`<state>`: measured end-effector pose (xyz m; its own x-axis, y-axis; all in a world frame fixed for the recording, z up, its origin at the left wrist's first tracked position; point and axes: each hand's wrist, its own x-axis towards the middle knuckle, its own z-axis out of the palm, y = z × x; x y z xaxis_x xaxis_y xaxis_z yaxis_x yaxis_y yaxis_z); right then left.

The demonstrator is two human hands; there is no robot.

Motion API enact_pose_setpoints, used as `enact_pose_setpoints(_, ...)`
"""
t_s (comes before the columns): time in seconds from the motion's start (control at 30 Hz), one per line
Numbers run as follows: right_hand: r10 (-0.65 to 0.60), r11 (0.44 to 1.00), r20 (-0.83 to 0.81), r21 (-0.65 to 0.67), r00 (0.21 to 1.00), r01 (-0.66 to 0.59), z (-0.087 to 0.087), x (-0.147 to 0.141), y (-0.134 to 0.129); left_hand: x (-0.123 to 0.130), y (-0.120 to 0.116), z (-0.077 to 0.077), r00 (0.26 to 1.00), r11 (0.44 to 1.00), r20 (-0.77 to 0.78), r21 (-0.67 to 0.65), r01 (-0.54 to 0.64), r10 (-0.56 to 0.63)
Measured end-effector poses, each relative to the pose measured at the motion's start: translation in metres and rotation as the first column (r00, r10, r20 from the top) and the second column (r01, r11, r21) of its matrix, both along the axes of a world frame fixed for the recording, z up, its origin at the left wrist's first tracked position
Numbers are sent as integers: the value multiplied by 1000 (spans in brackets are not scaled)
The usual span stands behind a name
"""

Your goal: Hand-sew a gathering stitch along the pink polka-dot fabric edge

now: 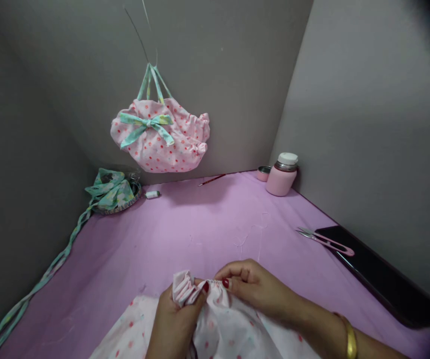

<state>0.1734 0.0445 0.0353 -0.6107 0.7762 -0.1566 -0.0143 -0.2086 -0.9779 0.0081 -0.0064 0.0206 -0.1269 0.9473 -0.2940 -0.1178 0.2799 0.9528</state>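
A pale pink-white fabric with red dots (222, 324) spreads over the near edge of the table. Its upper edge is gathered into small pleats. My left hand (177, 314) is closed on the gathered edge, with a bunched fold standing up between thumb and fingers. Just to the right, my right hand (250, 286) pinches the same edge between thumb and forefinger. A short stretch of pleats runs between the two thumbs. Whether a needle is in the fingers cannot be made out.
A dotted pouch with a green bow (162, 144) hangs at the back. Green cloth (112, 189) fills a basket at left, beside a thread spool (152, 194). At right are a pink jar (281, 177), thread snips (329, 242) and a black flat object (379, 279). Loose threads lie mid-table.
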Motion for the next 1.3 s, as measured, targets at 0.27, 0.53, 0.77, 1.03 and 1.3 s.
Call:
enact_pose_setpoints(0.27, 1, 918, 237, 386, 972, -95, 4, 0, -10, 0, -2, 6, 965, 991, -262, 123, 52, -18)
enact_pose_setpoints(0.53, -50, 902, 277, 426, 960, -76, 3, 1, -8, 5, 1, 8, 997, 996, -24, 43, -77, 78)
enact_pose_setpoints(0.77, -49, 916, 273, 396, 961, -66, 2, 1, -7, 4, 1, 8, 994, 996, 65, -7, -84, 84)
enact_pose_setpoints(1.03, 22, 985, 74, 171, 997, -34, 2, 1, -4, 3, 1, 7, 988, 996, 139, -66, -56, 65)
enact_pose_setpoints(1.3, 68, 995, -47, -63, 997, -71, 0, 3, -1, 4, 0, 11, 967, 990, 255, -138, 9, 26)
